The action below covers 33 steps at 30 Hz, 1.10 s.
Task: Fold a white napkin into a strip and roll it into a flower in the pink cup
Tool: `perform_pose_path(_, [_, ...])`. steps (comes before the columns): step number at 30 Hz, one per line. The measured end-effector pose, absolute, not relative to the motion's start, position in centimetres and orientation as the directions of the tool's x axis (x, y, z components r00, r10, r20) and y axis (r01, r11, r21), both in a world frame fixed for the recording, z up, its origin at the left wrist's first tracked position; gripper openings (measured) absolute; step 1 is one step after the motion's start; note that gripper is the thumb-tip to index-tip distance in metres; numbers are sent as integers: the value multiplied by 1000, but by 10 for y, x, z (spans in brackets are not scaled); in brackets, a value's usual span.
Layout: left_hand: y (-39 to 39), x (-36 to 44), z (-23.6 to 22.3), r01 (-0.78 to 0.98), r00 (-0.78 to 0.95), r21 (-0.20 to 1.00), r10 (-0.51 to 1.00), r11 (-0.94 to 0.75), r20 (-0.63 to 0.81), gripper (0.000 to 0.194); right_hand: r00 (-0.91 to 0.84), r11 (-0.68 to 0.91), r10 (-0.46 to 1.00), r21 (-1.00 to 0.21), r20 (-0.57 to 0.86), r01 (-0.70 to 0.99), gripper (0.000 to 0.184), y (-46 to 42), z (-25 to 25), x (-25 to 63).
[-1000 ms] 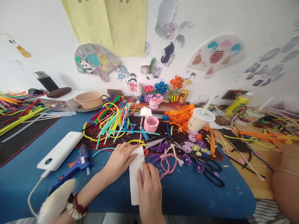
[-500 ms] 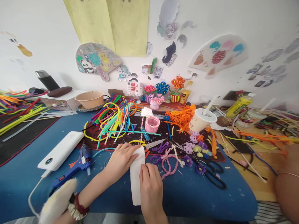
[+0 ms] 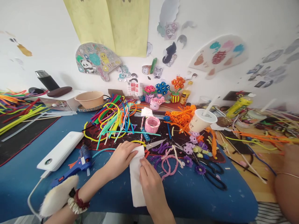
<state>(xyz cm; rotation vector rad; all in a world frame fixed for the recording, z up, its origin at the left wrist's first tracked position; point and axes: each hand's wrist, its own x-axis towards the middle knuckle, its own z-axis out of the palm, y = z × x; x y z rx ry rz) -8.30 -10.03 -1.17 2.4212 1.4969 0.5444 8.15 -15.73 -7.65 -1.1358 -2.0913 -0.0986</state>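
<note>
A folded white tissue (image 3: 135,189) lies lengthwise near the front of the blue table. My left hand (image 3: 122,158) pinches its far end between thumb and fingers. Against its right edge my right hand (image 3: 150,183) is closed, with bent fingers pressing on the tissue; the thumb is mostly hidden. Just beyond the left hand, small scissors (image 3: 155,144) with a partly covered yellow handle lie on the dark mat. Pink pipe-cleaner loops (image 3: 169,168) rest right of my right hand, and purple pipe-cleaner pieces (image 3: 161,147) lie behind them.
A blue glue gun (image 3: 80,165) and white power bank (image 3: 60,151) lie left. Beyond stand a pink pot (image 3: 152,125) and bunched pipe cleaners (image 3: 116,118). Black-handled scissors (image 3: 216,180) and a paper cup (image 3: 202,121) are right. Another person's arm (image 3: 288,186) shows at the right edge.
My right hand has shifted slightly up the tissue, its fingers now lying more over it. My left hand stays at the far end, and the left wrist has turned a little.
</note>
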Motion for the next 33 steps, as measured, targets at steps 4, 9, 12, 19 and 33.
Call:
perform_pose_path(4, [-101,-82,-12,808,413,366,887,-461,205,32,-394,634,686,-238,612,735,33,-158,-72,85])
perform_pose_path(9, [-107,-80,-14,816,445,282,860,-504,249,30,-392,613,714,-246,580,751,30,-167,-72,85])
perform_pose_path(12, [-112,-79,-15,812,479,218,832,-541,281,30,-361,594,718,-253,596,764,32,-176,-76,84])
perform_pose_path(19, [-120,-77,-20,795,538,80,761,-601,363,31,-361,590,714,-238,599,772,40,-199,-90,85])
perform_pose_path(33, [-123,-80,-22,756,622,-100,663,-647,416,27,-403,586,672,-113,621,802,39,-212,-83,95])
